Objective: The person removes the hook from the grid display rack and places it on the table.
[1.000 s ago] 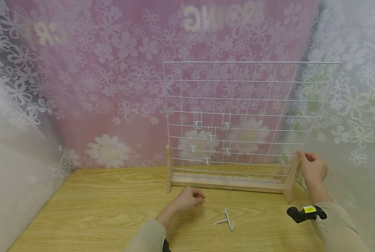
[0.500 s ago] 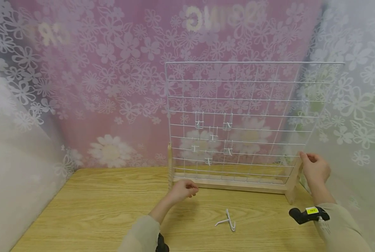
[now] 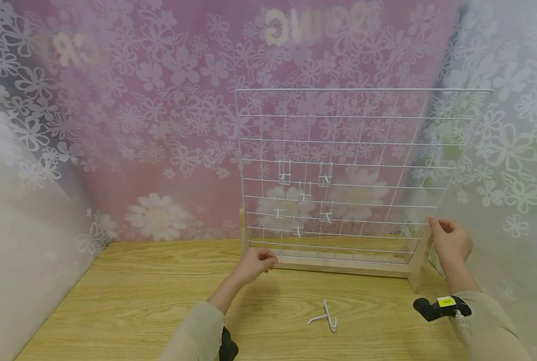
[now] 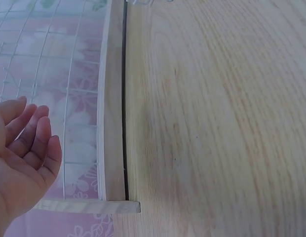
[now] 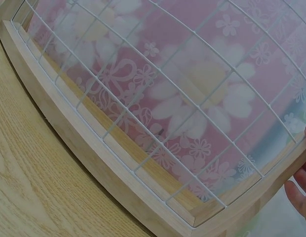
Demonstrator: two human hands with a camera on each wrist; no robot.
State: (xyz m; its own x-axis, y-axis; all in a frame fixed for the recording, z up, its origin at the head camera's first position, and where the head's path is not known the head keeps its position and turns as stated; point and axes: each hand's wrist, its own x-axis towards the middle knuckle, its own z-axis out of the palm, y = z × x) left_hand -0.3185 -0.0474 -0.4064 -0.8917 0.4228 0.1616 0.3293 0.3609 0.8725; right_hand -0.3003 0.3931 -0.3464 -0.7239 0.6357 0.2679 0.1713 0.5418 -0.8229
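A white wire grid panel [image 3: 363, 89] stands upright in a wooden stand [image 3: 340, 267] on the table. My right hand [image 3: 452, 243] grips the upper end of the stand's right post; in the right wrist view only its fingertips [image 5: 299, 194] show at the post's edge. My left hand [image 3: 252, 264] hovers before the lower left of the panel, fingers loosely curled, holding nothing. The left wrist view shows that palm [image 4: 24, 163] next to the wires. Several small white hooks [image 3: 325, 179] hang on the panel's left and middle. One loose white hook [image 3: 327, 316] lies on the table.
The wood-grain table [image 3: 151, 296] reaches to a pink flowered curtain [image 3: 182, 125] behind the panel. A pale flowered curtain [image 3: 512, 200] hangs close to the right post. A white surface [image 3: 20, 215] bounds the left side.
My left hand has moved left and away from me, from above the table near the loose hook to the panel's lower left. The right hand stays on the post.
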